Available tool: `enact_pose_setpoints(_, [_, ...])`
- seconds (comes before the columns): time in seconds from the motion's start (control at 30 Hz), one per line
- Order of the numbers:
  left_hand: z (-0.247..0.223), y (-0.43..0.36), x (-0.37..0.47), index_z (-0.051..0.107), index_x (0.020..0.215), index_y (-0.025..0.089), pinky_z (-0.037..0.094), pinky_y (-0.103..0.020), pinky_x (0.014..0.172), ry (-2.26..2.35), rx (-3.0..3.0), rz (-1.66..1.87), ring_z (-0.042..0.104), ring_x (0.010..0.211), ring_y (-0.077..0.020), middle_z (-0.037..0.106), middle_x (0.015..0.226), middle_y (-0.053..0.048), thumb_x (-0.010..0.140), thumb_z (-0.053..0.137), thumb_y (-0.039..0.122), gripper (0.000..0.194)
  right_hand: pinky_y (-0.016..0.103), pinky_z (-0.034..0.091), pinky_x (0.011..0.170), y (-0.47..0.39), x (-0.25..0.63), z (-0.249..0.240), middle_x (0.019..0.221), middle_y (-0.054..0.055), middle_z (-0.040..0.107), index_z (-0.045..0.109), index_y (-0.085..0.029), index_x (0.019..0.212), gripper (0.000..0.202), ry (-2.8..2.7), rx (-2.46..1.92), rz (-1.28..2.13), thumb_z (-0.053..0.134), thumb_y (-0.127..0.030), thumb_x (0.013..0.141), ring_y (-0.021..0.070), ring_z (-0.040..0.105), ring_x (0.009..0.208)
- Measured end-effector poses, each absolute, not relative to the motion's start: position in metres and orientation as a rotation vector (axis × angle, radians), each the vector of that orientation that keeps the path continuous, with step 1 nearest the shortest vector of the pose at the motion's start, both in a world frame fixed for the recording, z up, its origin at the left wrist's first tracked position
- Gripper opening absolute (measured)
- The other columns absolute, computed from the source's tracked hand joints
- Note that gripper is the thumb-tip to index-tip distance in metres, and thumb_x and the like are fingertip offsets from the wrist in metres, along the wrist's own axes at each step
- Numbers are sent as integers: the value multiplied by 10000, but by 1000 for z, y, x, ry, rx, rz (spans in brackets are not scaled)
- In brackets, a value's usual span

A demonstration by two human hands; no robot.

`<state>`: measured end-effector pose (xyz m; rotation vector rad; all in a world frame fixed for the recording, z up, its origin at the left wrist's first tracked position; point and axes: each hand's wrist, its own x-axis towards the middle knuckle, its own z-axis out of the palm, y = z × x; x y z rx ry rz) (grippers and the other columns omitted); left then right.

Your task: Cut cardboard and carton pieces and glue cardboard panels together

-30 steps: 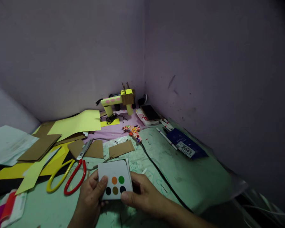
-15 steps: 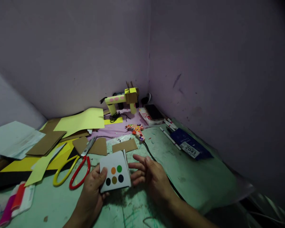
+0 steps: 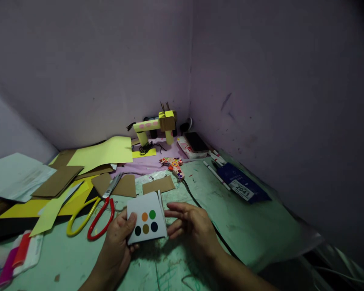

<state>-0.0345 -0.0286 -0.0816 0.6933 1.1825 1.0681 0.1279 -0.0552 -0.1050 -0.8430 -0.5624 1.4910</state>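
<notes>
My left hand (image 3: 120,233) grips a small white box (image 3: 139,208) by its left edge, the thumb on the face. Orange, green, black, brown and dark blue dots mark that face. Beside the box's right edge, my right hand (image 3: 194,228) has its fingers apart and holds nothing; whether a fingertip touches the box is hard to tell. Large scissors (image 3: 104,208) with one yellow and one red handle lie left of the box. A brown cardboard strip (image 3: 158,184) lies just behind it.
Yellow paper (image 3: 106,153) and cardboard (image 3: 57,182) lie at the left. A giraffe-like paper figure (image 3: 148,124) stands at the back. A patterned glue gun (image 3: 176,166) with a black cord, a phone (image 3: 196,141) and a blue packet (image 3: 245,182) lie farther right.
The fingers of my right hand have drawn closer together and bent slightly beside the box. My left hand and the box have hardly moved.
</notes>
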Motion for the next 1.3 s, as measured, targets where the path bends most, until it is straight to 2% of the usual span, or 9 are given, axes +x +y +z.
enact_pose_setpoints(0.17, [-86, -28, -37, 588, 936, 148, 346, -152, 261, 1182, 726, 1062, 547, 356, -124, 650, 559, 7, 541, 798, 311, 476, 287, 520, 504, -54, 128, -105, 908, 158, 733, 660, -101, 962, 350, -568, -848, 1447, 575, -269, 668, 180, 677, 551])
enact_pose_setpoints(0.3, [-87, -32, -35, 576, 963, 149, 369, -167, 282, 1175, 793, 1035, 556, 369, -134, 658, 574, -1, 559, 797, 358, 505, 276, 503, 538, -55, 129, -102, 957, 130, 697, 602, -131, 1059, 454, -591, -853, 1500, 681, -354, 672, 164, 664, 613])
enact_pose_setpoints(0.47, [-83, -39, -32, 586, 952, 151, 469, -243, 380, 1191, 937, 1038, 600, 443, -179, 672, 602, -17, 598, 771, 386, 463, 320, 503, 675, -58, 123, -100, 892, 83, 705, 594, -165, 1011, 521, -819, -857, 1439, 777, -426, 599, 213, 664, 788])
enact_pose_setpoints(0.53, [-81, -40, -34, 617, 881, 149, 486, -251, 424, 1223, 1080, 1042, 592, 465, -173, 672, 599, -21, 616, 751, 394, 385, 315, 501, 655, -58, 119, -98, 843, 59, 703, 599, -172, 946, 465, -860, -915, 1444, 782, -405, 587, 208, 659, 759])
enact_pose_setpoints(0.63, [-79, -43, -34, 645, 742, 150, 467, -223, 446, 1298, 1335, 1028, 571, 485, -153, 662, 577, -20, 627, 733, 356, 252, 265, 468, 534, -57, 114, -96, 715, 12, 676, 566, -174, 848, 372, -843, -1024, 1464, 763, -366, 598, 154, 627, 578])
enact_pose_setpoints(0.73, [-82, -49, -30, 652, 714, 156, 452, -216, 447, 1369, 1463, 1054, 577, 488, -149, 646, 560, -10, 674, 685, 343, 194, 235, 423, 474, -56, 114, -101, 593, -17, 636, 544, -169, 776, 306, -818, -1107, 1439, 733, -361, 631, 128, 585, 475])
enact_pose_setpoints(1.03, [-92, -54, -27, 596, 748, 165, 442, -214, 485, 1199, 1499, 991, 576, 546, -144, 622, 622, -14, 805, 558, 423, 267, 272, 469, 578, -57, 122, -118, 784, 78, 694, 615, -137, 944, 386, -880, -989, 1429, 695, -440, 719, 195, 626, 687])
enact_pose_setpoints(1.2, [-92, -53, -31, 564, 806, 174, 444, -227, 523, 1133, 1482, 950, 543, 575, -142, 592, 655, -9, 828, 529, 470, 299, 248, 452, 545, -61, 121, -118, 730, 61, 672, 607, -142, 852, 332, -933, -1042, 1401, 691, -438, 729, 156, 590, 616])
enact_pose_setpoints(1.3, [-90, -54, -30, 565, 849, 174, 414, -217, 481, 1114, 1339, 980, 516, 549, -135, 575, 640, 2, 793, 556, 519, 350, 241, 441, 526, -64, 119, -113, 671, 37, 646, 587, -142, 801, 327, -945, -1063, 1421, 702, -435, 712, 140, 570, 574])
